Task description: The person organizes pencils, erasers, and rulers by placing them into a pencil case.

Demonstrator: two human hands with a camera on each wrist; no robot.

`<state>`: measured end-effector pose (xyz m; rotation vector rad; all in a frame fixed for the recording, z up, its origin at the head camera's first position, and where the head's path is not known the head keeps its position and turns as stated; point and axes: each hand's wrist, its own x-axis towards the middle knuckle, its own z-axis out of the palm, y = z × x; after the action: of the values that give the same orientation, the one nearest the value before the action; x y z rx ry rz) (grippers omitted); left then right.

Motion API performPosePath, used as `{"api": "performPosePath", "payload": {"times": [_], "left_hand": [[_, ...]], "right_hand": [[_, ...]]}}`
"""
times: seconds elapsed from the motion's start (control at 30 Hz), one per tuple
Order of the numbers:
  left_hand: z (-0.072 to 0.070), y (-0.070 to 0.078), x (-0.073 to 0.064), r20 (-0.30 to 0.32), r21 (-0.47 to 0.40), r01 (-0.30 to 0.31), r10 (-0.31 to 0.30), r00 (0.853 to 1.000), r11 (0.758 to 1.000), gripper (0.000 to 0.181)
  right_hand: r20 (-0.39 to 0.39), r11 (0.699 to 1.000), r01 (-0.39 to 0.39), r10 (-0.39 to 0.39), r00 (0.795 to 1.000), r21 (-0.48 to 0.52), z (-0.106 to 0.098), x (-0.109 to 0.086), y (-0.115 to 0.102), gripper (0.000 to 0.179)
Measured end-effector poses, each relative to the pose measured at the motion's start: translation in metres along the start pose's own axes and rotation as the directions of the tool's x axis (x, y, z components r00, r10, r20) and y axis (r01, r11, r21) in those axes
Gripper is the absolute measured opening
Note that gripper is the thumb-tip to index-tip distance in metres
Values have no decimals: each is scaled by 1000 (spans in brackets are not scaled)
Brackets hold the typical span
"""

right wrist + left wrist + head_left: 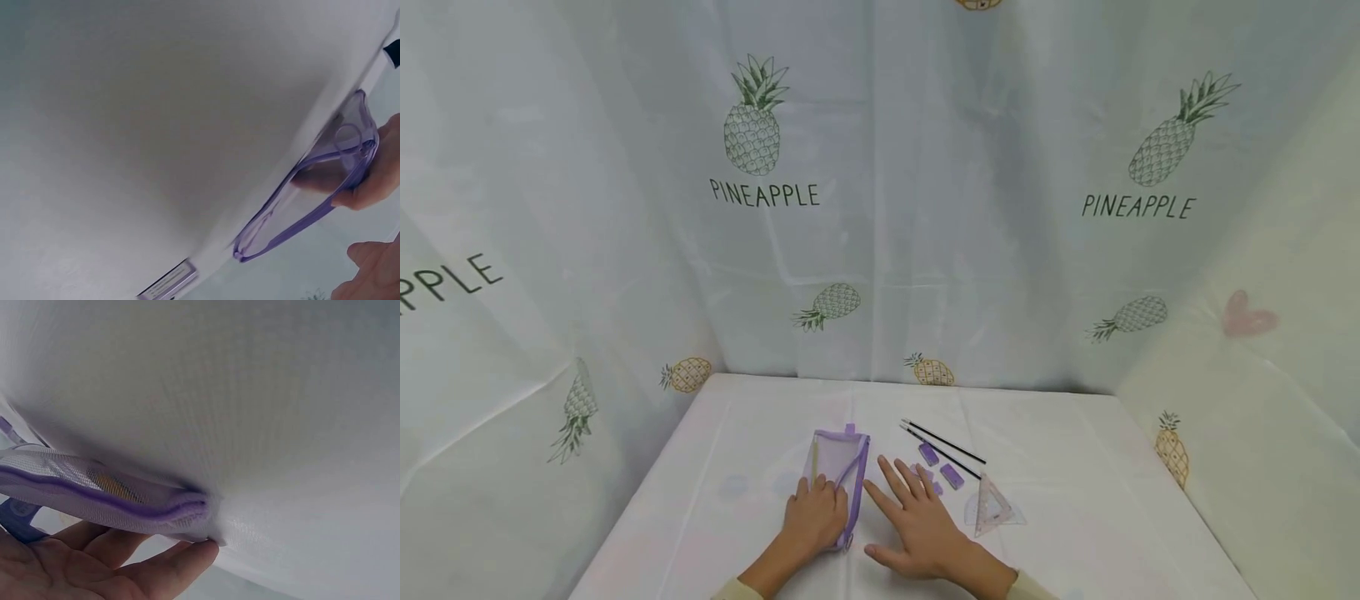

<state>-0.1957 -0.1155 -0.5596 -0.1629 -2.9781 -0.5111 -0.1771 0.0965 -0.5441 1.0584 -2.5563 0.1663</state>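
Note:
On the white table lies a purple mesh pencil case [861, 475], its zipper side parted into an opening in the right wrist view. A yellow pencil-like stick [815, 458] shows through the mesh. My left hand [816, 515] grips the near part of the case, its fingers bent; in the right wrist view, fingers [322, 179] show through the mesh. My right hand [917, 525] holds nothing and has its fingers spread, just right of the case. Its fingertips overlap small light-purple pieces, partly hidden. Close by are two purple erasers, one farther back [928, 454] and one right [952, 476].
Two black pencils [946, 442] lie behind the erasers. A clear triangular set square [991, 508] overlaps a clear protractor [1015, 515] at the right. A pineapple-print curtain [917, 250] hangs behind the table and at its sides.

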Motion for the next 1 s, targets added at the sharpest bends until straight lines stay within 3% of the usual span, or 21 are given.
{"api": "performPosePath", "payload": {"times": [0.23,0.53,1.0], "left_hand": [[0,-3,0,-10,-17,-2,2,1000,1000,40],[-4,-1,0,-8,-60,-7,6,1000,998,40],[-1,-4,0,13,-48,-18,19,1000,999,39]], "right_hand": [[20,996,-61,60,998,58,-3,-10,19,86],[-18,989,-128,129,991,68,-4,-23,50,80],[5,952,-294,295,955,83,-5,-46,97,85]]}}
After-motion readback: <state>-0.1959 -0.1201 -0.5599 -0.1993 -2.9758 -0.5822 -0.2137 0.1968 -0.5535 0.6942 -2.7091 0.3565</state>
